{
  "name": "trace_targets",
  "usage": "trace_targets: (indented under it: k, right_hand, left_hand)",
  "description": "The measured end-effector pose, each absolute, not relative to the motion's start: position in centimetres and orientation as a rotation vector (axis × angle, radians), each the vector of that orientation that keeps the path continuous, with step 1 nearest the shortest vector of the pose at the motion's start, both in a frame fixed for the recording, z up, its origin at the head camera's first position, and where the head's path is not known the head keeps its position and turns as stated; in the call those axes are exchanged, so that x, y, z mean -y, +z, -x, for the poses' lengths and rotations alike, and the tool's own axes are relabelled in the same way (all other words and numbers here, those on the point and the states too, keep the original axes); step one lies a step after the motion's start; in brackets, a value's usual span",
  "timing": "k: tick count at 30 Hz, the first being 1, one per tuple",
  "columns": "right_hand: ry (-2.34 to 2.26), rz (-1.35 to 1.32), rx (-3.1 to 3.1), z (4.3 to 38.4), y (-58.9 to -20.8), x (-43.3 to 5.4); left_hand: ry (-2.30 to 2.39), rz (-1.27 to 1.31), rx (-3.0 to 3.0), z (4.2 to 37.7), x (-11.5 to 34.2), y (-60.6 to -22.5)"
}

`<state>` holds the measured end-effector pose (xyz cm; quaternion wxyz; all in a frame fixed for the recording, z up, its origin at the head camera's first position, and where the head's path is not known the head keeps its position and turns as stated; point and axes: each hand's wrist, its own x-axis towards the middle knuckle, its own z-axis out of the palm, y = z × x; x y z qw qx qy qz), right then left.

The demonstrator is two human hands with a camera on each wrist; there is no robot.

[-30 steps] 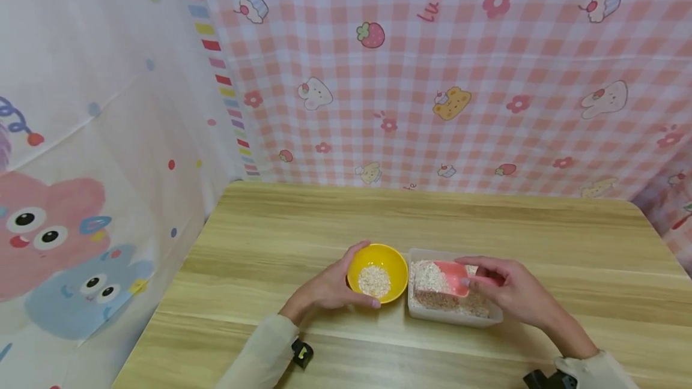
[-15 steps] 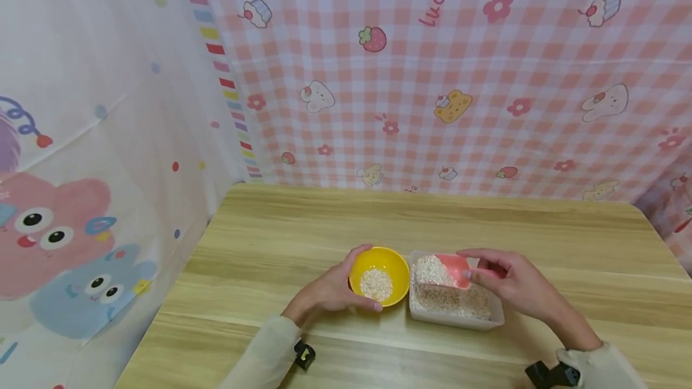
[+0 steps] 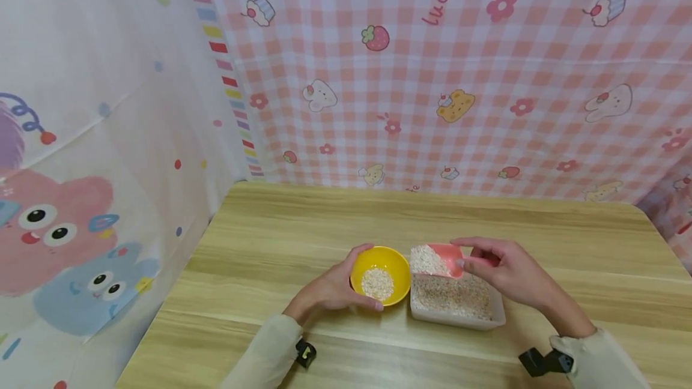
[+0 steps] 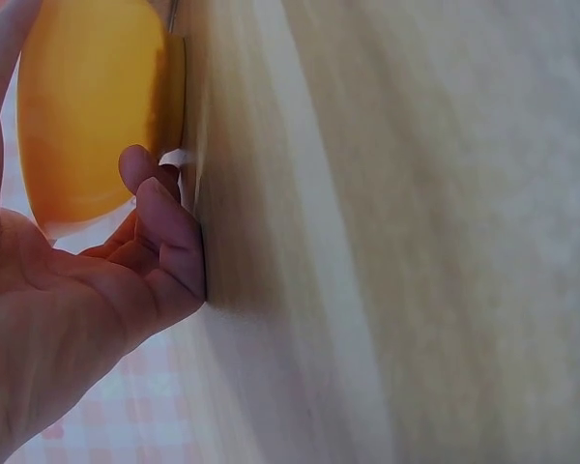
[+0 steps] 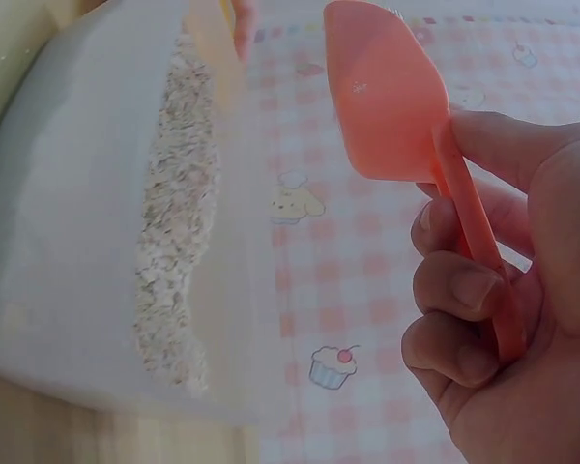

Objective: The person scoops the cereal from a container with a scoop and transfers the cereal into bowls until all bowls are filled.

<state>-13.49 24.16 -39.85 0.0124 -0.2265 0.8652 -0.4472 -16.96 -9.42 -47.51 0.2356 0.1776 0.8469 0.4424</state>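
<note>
Right fingers (image 5: 459, 285) tightly curled, gripping scoop (image 3: 447, 252) (flakes (image 3: 427, 260) inside); left fingers (image 3: 354, 254) curved wide round bowl (image 3: 397, 270).

Left sleeve (image 3: 265, 350) pale cream, long, plain, black angular unit (image 3: 306, 353) at its end, small yellowish mark (image 3: 305, 353) on that unit, right sleeve (image 3: 602, 358) matching, edge slightly rumpled, black two-part blocky unit (image 3: 546, 363) at its end, left hand (image 3: 335, 286) and right hand (image 3: 503, 266) bare

glossy bowl (image 3: 398, 284), smooth plastic scoop (image 5: 391, 106), rough flakes (image 3: 454, 298), wood-grained table (image 3: 303, 227)
</note>
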Motion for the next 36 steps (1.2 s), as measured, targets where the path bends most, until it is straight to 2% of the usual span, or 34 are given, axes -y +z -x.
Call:
trace_targets:
  k: [16, 36]
  right_hand:
    - [-1.309, 0.673, -2.695, 14.6, -38.2, -22.6]
    - [-1.229, 0.698, -2.730, 15.8, -38.0, -21.0]
  left_hand:
    - [1.239, -0.479, -2.295, 17.0, 9.4, -47.5]
    - [1.234, -0.507, -2.294, 17.1, 9.5, -47.6]
